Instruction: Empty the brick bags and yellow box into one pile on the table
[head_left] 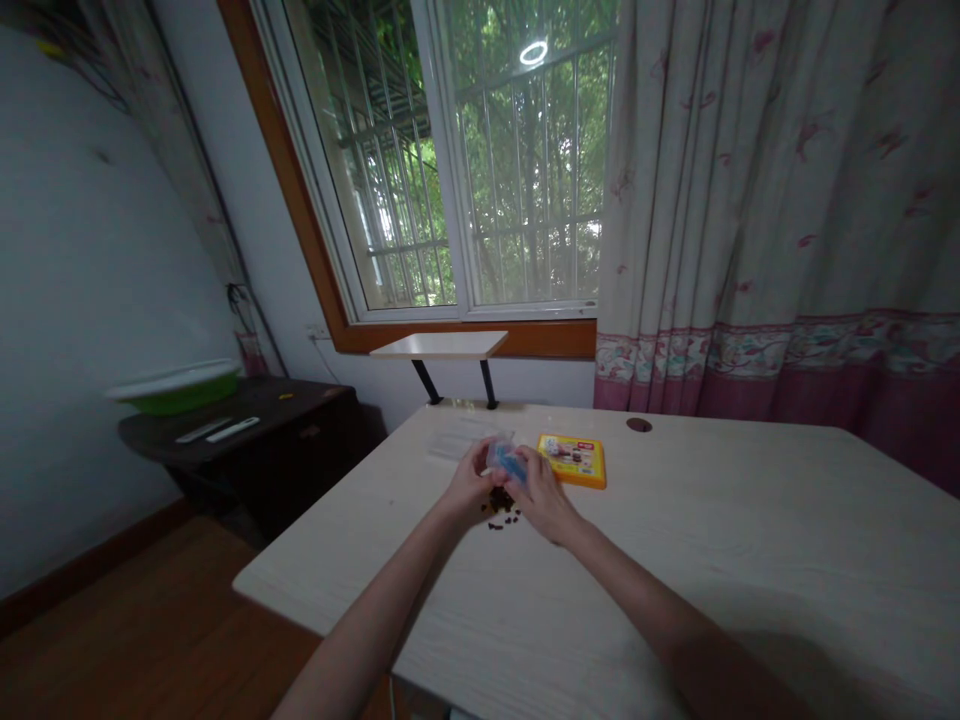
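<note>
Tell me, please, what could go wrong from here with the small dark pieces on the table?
The small dark pieces lie loose just below the left hand and right hand, so a brush might scatter them. The clear-and-blue item held between both hands could slip and drop onto them. The yellow box, close beside the right hand, might get bumped.

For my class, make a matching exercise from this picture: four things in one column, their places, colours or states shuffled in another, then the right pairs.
Column one
1. flat box
2. basin
3. bluish item
4. small dark pieces

Column two
A. on the dark side table
B. scattered on the pale desk
C. held between the left hand and the right hand
D. yellow, with a printed label

Right pairs: 1-D, 2-A, 3-C, 4-B
</note>
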